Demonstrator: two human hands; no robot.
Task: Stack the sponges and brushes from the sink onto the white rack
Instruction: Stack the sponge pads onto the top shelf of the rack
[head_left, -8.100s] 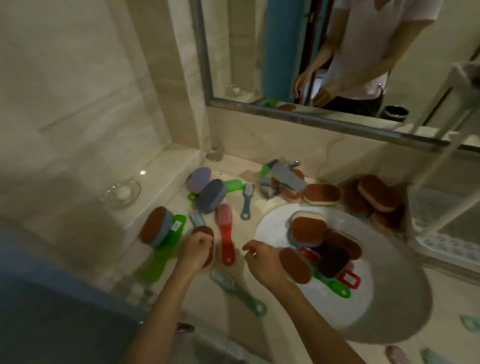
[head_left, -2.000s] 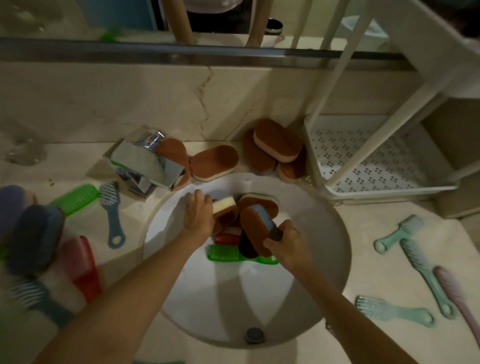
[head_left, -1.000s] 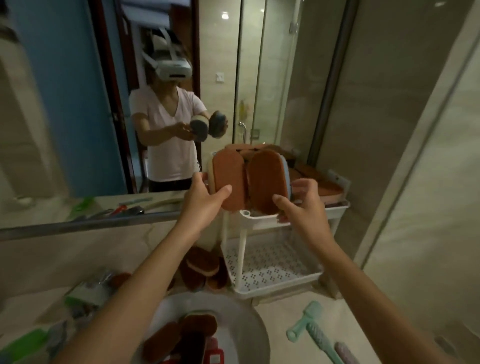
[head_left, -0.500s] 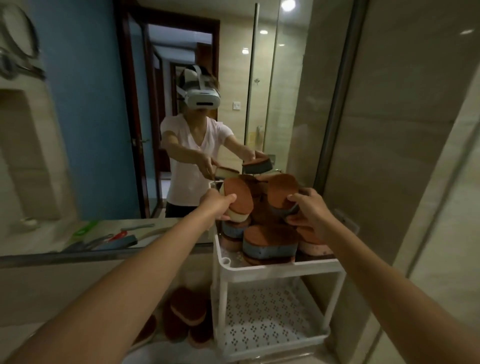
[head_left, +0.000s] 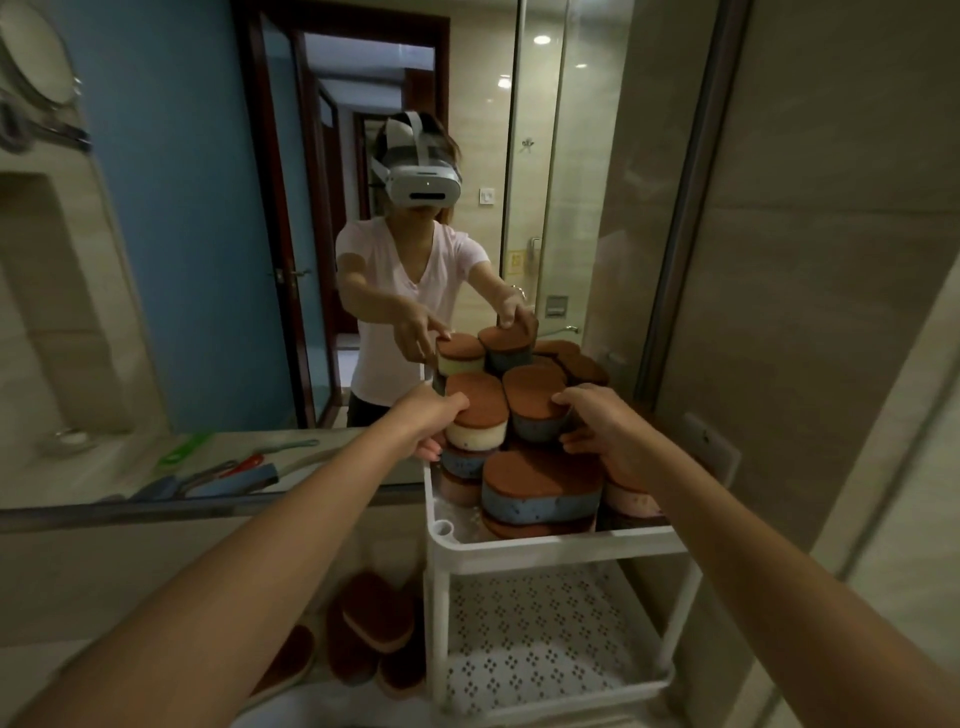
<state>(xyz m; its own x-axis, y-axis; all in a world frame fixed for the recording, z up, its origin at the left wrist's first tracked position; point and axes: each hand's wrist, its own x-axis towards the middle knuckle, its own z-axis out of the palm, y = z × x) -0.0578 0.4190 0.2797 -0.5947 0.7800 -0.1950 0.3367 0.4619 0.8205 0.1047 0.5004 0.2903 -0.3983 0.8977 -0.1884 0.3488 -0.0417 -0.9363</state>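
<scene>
**Two more sponges going onto the top tier**

We've got both hands up at the white rack (head_left: 545, 545). Our left hand (head_left: 434, 423) is wrapped round a cream-sided sponge (head_left: 475, 418), thumb on its rust-brown top. Our right hand (head_left: 605, 431) grips a blue-sided sponge (head_left: 535, 413) the same way. The two sit side by side on the heap in the top tray, touching, and neither is let go yet.

Below them a large blue sponge (head_left: 540, 491) lies flat at the front, with more packed in behind. That pile is tall, so we'd say the sponge half is well along.

What's left? A few brown counter sponges (head_left: 374, 631) lean by the wall beside the rack. We see no brush on the rack at all. Brushes show only as reflections in the mirror (head_left: 208, 260), and the sink is out of shot.

The sponges are thick ovals with a rough scouring face. They look soft and likely to shift in a stack.
</scene>
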